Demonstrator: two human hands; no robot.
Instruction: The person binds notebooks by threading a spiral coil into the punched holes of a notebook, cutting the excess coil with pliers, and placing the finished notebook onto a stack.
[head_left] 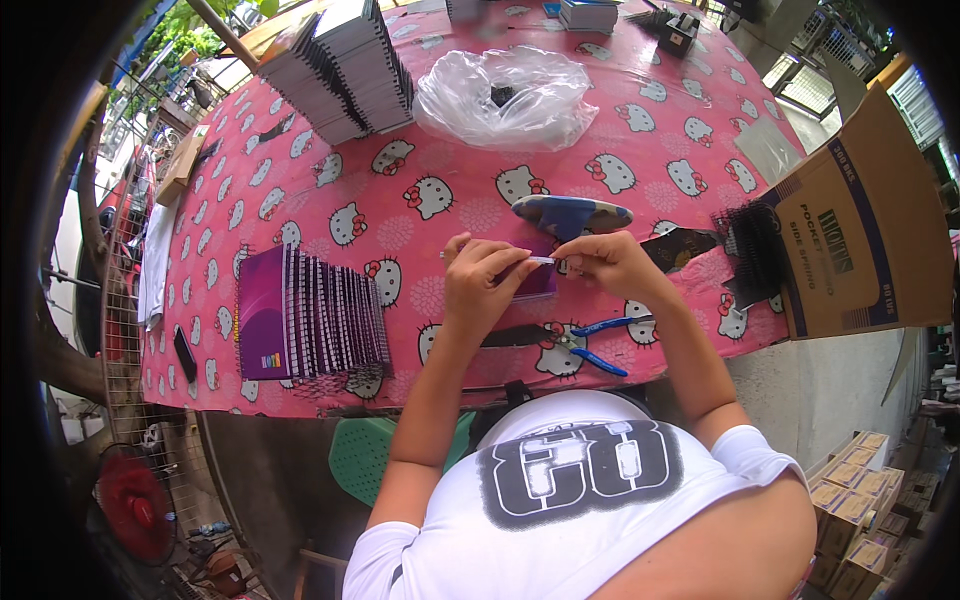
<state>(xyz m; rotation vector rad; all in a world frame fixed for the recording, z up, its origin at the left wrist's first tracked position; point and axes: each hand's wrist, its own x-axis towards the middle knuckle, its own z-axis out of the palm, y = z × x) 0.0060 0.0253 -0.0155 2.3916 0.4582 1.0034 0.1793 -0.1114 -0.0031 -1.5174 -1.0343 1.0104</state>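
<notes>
Pinching a thin white strip point(541, 260) between both hands point(545, 272) above a purple notebook point(537, 282).

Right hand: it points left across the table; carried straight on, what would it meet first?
The right hand would most likely meet the left hand first, since both pinch the same white strip; depth is unclear.

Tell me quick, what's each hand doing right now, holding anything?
Left hand: closed, pinching the near edge of a purple notebook on the table.
Right hand: closed, pinching the same notebook edge from the other side.
</notes>
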